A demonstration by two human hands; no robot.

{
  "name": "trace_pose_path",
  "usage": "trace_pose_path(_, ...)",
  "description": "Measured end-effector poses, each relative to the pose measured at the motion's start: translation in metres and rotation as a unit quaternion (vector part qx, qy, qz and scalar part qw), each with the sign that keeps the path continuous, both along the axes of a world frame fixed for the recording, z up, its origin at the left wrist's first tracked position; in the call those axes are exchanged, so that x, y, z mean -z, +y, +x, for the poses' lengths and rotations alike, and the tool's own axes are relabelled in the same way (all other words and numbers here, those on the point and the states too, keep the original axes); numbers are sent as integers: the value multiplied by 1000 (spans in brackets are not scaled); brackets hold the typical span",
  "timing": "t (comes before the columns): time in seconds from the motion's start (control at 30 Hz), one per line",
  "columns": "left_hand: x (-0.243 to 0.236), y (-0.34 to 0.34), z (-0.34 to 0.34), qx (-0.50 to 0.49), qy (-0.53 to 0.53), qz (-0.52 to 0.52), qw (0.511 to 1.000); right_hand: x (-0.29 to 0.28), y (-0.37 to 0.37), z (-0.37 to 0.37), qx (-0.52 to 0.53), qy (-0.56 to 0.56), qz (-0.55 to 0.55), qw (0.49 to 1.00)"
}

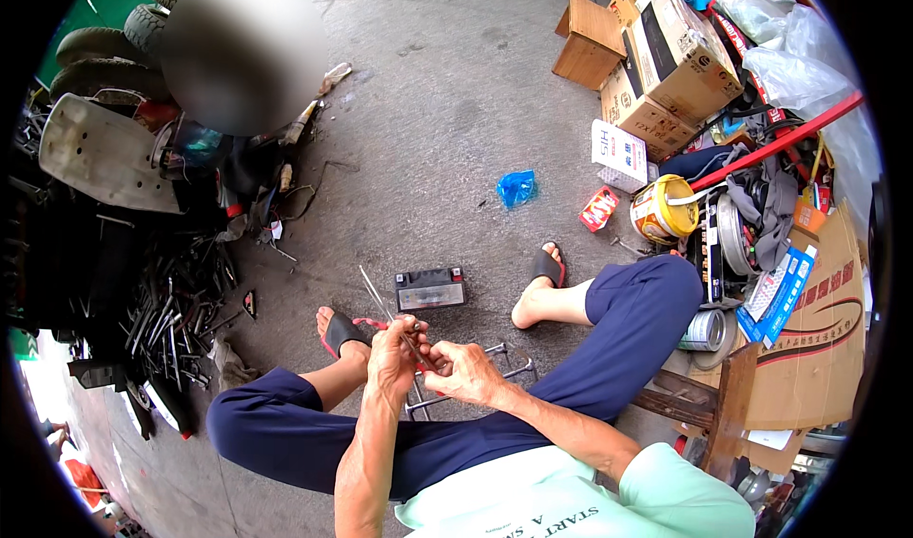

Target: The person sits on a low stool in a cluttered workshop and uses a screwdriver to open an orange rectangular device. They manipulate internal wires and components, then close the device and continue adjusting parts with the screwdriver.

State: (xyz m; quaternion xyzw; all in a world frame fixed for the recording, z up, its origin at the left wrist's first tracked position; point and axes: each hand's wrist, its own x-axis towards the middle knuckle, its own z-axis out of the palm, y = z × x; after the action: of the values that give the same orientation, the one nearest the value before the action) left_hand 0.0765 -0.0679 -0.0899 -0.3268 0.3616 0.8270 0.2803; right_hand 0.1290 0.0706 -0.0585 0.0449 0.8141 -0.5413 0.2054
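Observation:
My left hand [395,353] is closed on a slim metal tool [378,296], which looks like long rods pointing up and away. My right hand [459,372] is beside it, fingers curled on the near end of the same tool. Something thin and red [374,323] shows behind my fingers; what it is, I cannot make out. A black battery [428,289] lies on the ground just beyond my hands, between my sandalled feet. A tubular metal frame [516,368] sits under my hands, partly hidden by them and my legs.
Metal scrap [171,319] and tyres [103,48] are piled at left. At right are cardboard boxes [666,63], a yellow bucket [663,205], a small red box [598,208] and a wooden piece [723,405]. A blue plastic bag [516,186] lies on the concrete floor [437,110] ahead.

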Motion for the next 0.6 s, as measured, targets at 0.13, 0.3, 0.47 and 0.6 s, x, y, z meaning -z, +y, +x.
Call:
trace_pose_path(0.13,-1,-1,-1,-10,0,2,1000,-12,11,2,-28,-25,33,999)
trace_pose_path(0.3,26,-20,-6,-82,-30,-59,994,-26,37,19,-46,6,52,998)
trace_pose_path(0.47,40,-38,-13,-168,-54,-113,978,-30,94,23,-69,-61,-32,995)
trace_pose_path(0.6,33,-44,-15,-188,-59,-62,978,-48,112,16,41,-152,-209,965)
